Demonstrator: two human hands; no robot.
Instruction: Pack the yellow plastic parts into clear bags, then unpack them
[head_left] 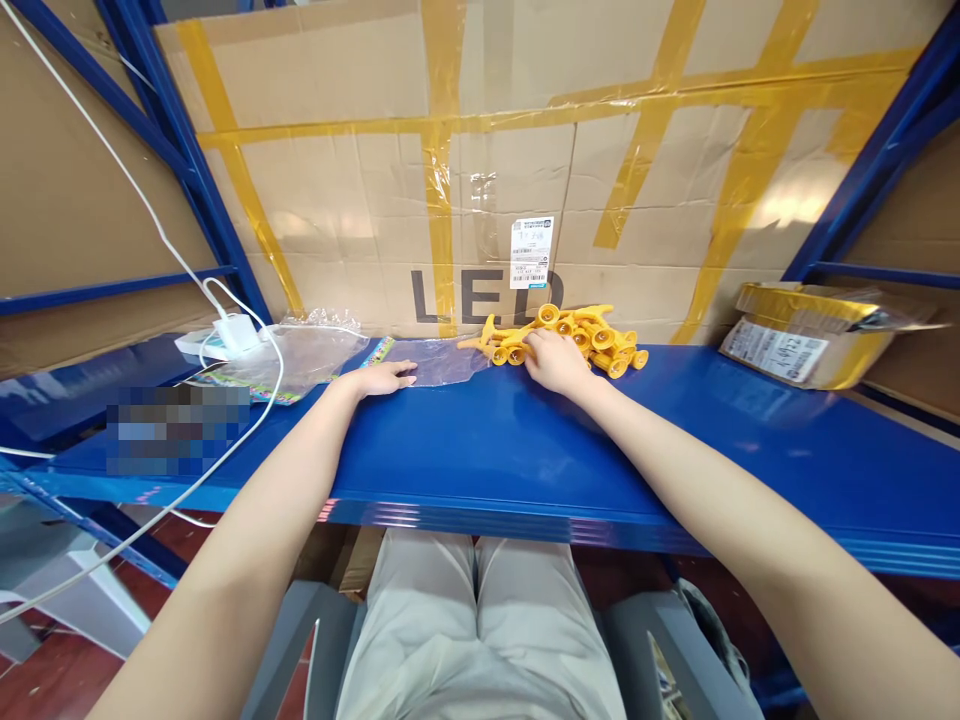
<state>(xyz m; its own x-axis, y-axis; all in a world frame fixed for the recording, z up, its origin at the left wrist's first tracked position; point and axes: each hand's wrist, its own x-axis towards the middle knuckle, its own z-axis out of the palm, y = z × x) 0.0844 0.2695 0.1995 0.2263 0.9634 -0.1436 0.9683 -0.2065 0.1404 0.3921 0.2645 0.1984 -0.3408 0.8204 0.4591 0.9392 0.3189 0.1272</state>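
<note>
My left hand [388,378] lies flat with its fingers stretched out, on the left part of a clear plastic bag [446,368] with a colourful printed edge. To the right of the bag is a heap of yellow plastic pieces [600,338] with round, cup-like ends. My right hand [556,364] is at the near left of this heap, its fingers curled down onto the yellow pieces. Its fingertips are partly hidden, and how many pieces it grips cannot be made out. Some yellow pieces poke out left of it, over the bag's right end.
More clear bags [315,350] lie at the left, beside a white plug adapter [236,335] with a white cable. A blurred dark patch [176,425] is near them. An opened cardboard box [802,335] stands at the right. Behind the blue shelf [465,450] rises a large taped carton [360,220].
</note>
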